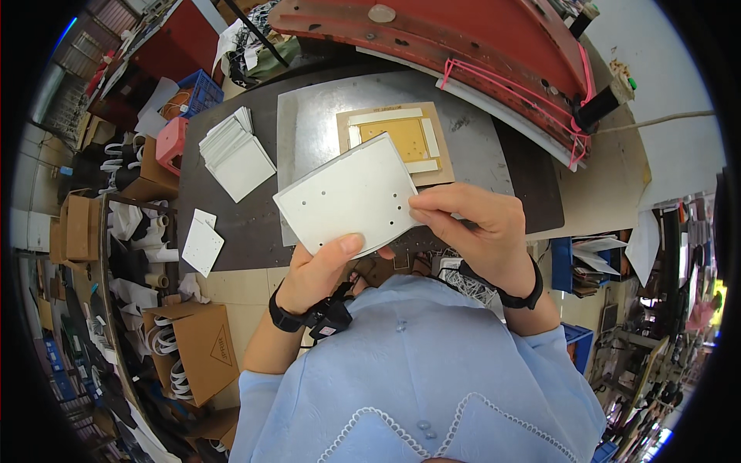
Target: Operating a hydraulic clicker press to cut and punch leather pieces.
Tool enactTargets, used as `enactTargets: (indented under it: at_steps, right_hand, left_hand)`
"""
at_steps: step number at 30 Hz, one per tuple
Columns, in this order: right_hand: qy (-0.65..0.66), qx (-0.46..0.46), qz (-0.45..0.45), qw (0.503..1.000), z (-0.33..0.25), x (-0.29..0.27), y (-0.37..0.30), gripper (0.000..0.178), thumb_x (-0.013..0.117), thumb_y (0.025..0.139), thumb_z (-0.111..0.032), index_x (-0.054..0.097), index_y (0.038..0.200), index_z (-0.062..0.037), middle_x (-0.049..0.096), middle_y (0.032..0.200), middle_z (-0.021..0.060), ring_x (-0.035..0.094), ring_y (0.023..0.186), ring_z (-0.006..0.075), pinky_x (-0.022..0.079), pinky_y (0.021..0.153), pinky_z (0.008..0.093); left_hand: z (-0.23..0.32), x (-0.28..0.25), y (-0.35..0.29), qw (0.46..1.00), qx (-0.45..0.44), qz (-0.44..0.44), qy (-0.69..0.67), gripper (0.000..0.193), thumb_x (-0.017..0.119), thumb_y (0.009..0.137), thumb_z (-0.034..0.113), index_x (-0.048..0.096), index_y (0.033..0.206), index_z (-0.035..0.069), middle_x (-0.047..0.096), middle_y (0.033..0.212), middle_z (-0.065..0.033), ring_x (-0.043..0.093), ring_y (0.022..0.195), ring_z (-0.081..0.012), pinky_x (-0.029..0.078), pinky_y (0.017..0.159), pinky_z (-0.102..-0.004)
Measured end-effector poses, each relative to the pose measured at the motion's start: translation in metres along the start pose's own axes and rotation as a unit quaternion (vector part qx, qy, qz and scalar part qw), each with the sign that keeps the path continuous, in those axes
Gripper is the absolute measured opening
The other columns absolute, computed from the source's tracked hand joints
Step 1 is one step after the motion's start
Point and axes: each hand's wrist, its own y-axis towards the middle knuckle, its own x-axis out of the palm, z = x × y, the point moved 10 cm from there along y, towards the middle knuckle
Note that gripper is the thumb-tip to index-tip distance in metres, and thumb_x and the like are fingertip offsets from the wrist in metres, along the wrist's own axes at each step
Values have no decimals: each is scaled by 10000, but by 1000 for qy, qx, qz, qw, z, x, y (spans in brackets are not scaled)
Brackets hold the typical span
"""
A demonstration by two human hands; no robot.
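A white rectangular piece with small punched holes (347, 197), apparently several thin sheets together, is held tilted above the table's near edge. My left hand (312, 270) is closed on its lower left edge, thumb on top and fingers underneath. At the right edge my right hand (482, 228) pinches the piece between thumb and forefinger. Just beyond it, partly covered, lies a brown board (442, 162) with a yellow panel (394, 137) framed by pale strips. That board rests on a grey metal plate (309, 116).
A fanned stack of white cards (239, 162) lies on the dark table's left, with two loose punched cards (202, 245) nearer me. A red machine part (494, 54) with pink cord overhangs the far side. Cardboard boxes (208, 351) stand at left, a blue bin (567, 266) at right.
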Motion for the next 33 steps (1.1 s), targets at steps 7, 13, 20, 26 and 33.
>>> enactTargets:
  at_steps: [7, 13, 20, 26, 33]
  right_hand:
    - [-5, 57, -6, 998, 8, 2, -1, 155, 690, 823, 1, 718, 975, 9, 725, 889, 90, 691, 778, 123, 538, 700, 227]
    - [25, 76, -14, 997, 17, 1, -3, 151, 687, 832, -9, 716, 978, 17, 728, 902, 87, 697, 806, 124, 546, 725, 226]
    - [7, 61, -5, 998, 18, 0, -3, 154, 691, 836, -37, 710, 984, 1, 722, 898, 99, 689, 752, 140, 537, 681, 244]
    - [1, 61, 12, 998, 21, 5, -2, 167, 677, 843, -35, 698, 1005, -4, 716, 920, 109, 690, 751, 152, 539, 683, 256]
    - [70, 109, -14, 991, 33, 11, -4, 158, 671, 853, -29, 688, 1006, 5, 720, 931, 97, 696, 817, 146, 543, 737, 259]
  left_hand:
    - [-12, -4, -4, 1000, -13, -4, 19, 432, 543, 951, 165, 459, 1316, -51, 577, 1222, -187, 612, 1023, -246, 515, 856, -363]
    - [-9, -6, 0, 998, -33, 10, 44, 416, 531, 954, 161, 471, 1301, -60, 605, 1172, -184, 634, 972, -233, 528, 827, -346]
    - [-11, -9, 1, 996, -29, 17, 81, 389, 540, 947, 158, 504, 1269, -57, 633, 1119, -170, 647, 935, -208, 541, 756, -309]
    - [-12, -12, 2, 995, -23, 31, 91, 369, 539, 945, 157, 524, 1245, -58, 644, 1091, -163, 650, 920, -200, 539, 744, -300]
    - [-7, -17, 2, 996, -7, 46, 82, 368, 543, 945, 143, 518, 1252, -58, 638, 1122, -162, 657, 897, -211, 537, 778, -314]
